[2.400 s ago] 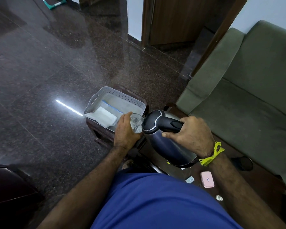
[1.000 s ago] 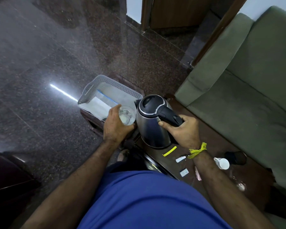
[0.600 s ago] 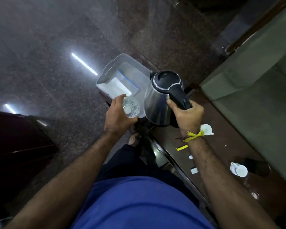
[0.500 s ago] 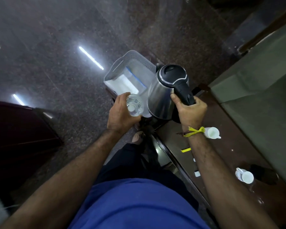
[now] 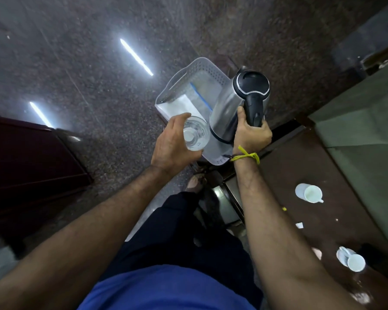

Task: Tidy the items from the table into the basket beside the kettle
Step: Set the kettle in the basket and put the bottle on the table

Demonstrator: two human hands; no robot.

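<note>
Step in hand: carrying stage. Left hand (image 5: 173, 146) wrapped round a glass (image 5: 195, 136); right hand (image 5: 251, 135) clamped on the handle of the kettle (image 5: 240, 101). Both held over the basket (image 5: 188, 72) at 12 o'clock.

Next move, I'd say: lower the glass upright into the basket's bare floor beside the white sheets, release, then set the kettle down alongside. Two cups (image 5: 309, 193) remain on the surface (image 5: 300, 166) at 4 o'clock — unfinished.

Versus 2.4 s ago: kettle was tipped at the glass, now raised near upright; view swung downward.
</note>
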